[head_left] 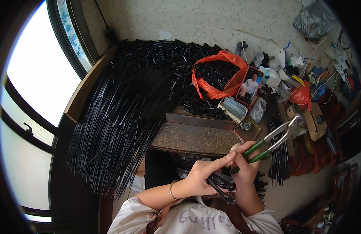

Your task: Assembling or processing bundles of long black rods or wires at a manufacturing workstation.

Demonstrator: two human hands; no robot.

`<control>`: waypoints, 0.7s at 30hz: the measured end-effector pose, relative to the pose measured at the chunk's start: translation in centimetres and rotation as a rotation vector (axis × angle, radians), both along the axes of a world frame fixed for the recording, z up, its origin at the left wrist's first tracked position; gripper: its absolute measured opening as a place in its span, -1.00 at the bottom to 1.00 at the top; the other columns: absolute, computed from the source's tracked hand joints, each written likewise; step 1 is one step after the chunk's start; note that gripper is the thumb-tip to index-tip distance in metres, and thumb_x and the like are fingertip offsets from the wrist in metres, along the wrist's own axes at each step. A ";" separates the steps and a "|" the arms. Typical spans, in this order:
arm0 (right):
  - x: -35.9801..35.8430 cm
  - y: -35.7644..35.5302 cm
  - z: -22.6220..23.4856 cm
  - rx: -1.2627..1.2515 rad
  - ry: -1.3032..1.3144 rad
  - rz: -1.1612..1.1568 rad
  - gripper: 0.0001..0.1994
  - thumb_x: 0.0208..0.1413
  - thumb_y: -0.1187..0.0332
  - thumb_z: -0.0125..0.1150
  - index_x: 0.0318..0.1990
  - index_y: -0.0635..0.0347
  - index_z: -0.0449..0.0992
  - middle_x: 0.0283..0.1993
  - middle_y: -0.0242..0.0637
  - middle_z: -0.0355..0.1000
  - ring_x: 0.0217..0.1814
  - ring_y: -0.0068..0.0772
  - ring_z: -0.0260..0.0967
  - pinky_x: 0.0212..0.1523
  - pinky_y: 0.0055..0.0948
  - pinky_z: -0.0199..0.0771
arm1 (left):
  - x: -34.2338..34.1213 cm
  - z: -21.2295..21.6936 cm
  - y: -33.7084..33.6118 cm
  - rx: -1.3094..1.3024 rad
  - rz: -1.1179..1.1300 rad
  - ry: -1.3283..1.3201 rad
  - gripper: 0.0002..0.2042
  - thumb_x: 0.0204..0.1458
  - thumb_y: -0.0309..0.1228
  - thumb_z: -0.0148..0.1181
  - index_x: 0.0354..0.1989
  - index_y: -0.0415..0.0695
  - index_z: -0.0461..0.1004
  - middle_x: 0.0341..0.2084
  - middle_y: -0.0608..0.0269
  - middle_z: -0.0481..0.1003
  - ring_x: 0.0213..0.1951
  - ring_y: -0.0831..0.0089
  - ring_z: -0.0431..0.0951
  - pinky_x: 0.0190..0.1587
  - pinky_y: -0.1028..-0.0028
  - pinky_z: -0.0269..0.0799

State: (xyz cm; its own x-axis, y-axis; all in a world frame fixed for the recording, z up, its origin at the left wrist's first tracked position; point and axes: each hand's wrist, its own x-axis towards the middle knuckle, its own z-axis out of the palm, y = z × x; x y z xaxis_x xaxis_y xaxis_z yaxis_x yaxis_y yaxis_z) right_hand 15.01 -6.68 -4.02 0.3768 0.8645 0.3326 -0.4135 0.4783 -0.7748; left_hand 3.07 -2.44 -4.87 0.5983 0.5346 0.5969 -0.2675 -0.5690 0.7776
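In my left hand (pixel 200 176) is a small bunch of black tube-like pieces (pixel 223 181), their ends pointing toward my lap. My right hand (pixel 246 168) is closed around the green handles of a pair of pliers (pixel 275 133). The metal jaws point up and to the right, away from me. Both hands are close together in front of my chest, and the left fingertips meet the right ones beside the handles. Whether something small is pinched between those fingertips, I cannot tell.
Many long thin black rods (pixel 114 121) lie at the left beside a wooden board (pixel 85 87). Behind are heaped short black parts (pixel 149 52), a red plastic bag (pixel 227 92) of black pieces and a phone (pixel 249 87). Clutter fills the right; the worktop edge (pixel 184 136) is before me.
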 end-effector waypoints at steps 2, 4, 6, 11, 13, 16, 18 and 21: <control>-0.2 0.2 0.1 -0.036 0.022 -0.018 -0.79 -0.22 0.52 0.09 -0.42 0.25 0.18 -0.51 -0.23 0.27 -0.62 -0.58 0.19 -0.61 -0.70 0.22 | 0.1 0.1 0.1 -0.058 -0.089 -0.055 -0.29 -0.49 -0.32 0.30 -0.05 -0.20 0.13 -0.86 0.38 0.22 -0.78 0.62 0.22 -0.68 0.66 0.14; -0.5 -0.3 -0.1 -0.140 0.015 -0.034 -0.81 -0.23 0.54 0.09 -0.44 0.24 0.19 -0.50 -0.27 0.26 -0.59 -0.58 0.21 -0.59 -0.69 0.22 | -0.3 0.4 0.2 -0.195 -0.093 -0.038 -0.36 -0.48 -0.34 0.29 -0.10 -0.20 0.19 -0.86 0.39 0.23 -0.77 0.67 0.21 -0.69 0.67 0.11; -1.0 -0.6 -0.4 -0.108 -0.071 -0.050 -0.81 -0.22 0.56 0.08 -0.44 0.24 0.19 -0.49 -0.27 0.26 -0.55 -0.59 0.21 -0.56 -0.69 0.22 | -0.5 0.1 0.6 -0.216 -0.014 -0.039 -0.44 -0.47 -0.35 0.29 -0.18 -0.21 0.26 -0.86 0.43 0.24 -0.77 0.72 0.19 -0.71 0.71 0.05; -2.3 -0.2 -0.7 -0.014 -0.172 0.096 -0.83 -0.21 0.62 0.02 -0.44 0.28 0.19 -0.47 -0.26 0.26 -0.41 -0.53 0.23 -0.38 -0.61 0.25 | -0.4 0.1 1.5 -0.265 0.104 -0.014 -0.40 -0.52 -0.36 0.31 -0.19 -0.25 0.22 -0.82 0.47 0.20 -0.73 0.77 0.15 -0.69 0.74 0.01; -2.4 0.0 -1.0 -0.014 -0.150 0.115 -0.83 -0.21 0.62 0.02 -0.43 0.28 0.19 -0.47 -0.26 0.26 -0.41 -0.52 0.23 -0.37 -0.61 0.25 | -0.4 -0.2 1.3 -0.322 0.128 -0.046 -0.38 -0.54 -0.36 0.32 -0.18 -0.26 0.22 -0.83 0.49 0.18 -0.72 0.77 0.12 -0.68 0.74 0.00; -2.4 0.5 -1.3 -0.013 -0.135 0.133 -0.83 -0.21 0.63 0.02 -0.43 0.27 0.19 -0.46 -0.25 0.26 -0.40 -0.52 0.23 -0.37 -0.61 0.25 | -0.3 -0.9 2.0 -0.249 0.150 -0.056 -0.36 -0.54 -0.36 0.32 -0.17 -0.28 0.20 -0.82 0.49 0.18 -0.73 0.76 0.10 -0.68 0.74 -0.01; -2.1 1.2 -1.5 -0.005 -0.144 0.133 -0.83 -0.21 0.63 0.02 -0.43 0.27 0.19 -0.46 -0.25 0.26 -0.40 -0.52 0.23 -0.37 -0.61 0.25 | -0.2 -0.8 2.5 -0.235 0.143 -0.051 -0.35 -0.53 -0.35 0.32 -0.16 -0.28 0.19 -0.80 0.47 0.19 -0.72 0.76 0.11 -0.68 0.75 -0.01; -2.0 1.5 -1.2 0.049 -0.162 0.124 -0.83 -0.21 0.63 0.01 -0.42 0.27 0.19 -0.45 -0.26 0.25 -0.40 -0.52 0.23 -0.37 -0.61 0.25 | 0.0 -0.7 2.7 -0.230 0.169 -0.054 -0.34 -0.50 -0.33 0.30 -0.13 -0.29 0.17 -0.78 0.43 0.22 -0.72 0.75 0.14 -0.67 0.75 0.01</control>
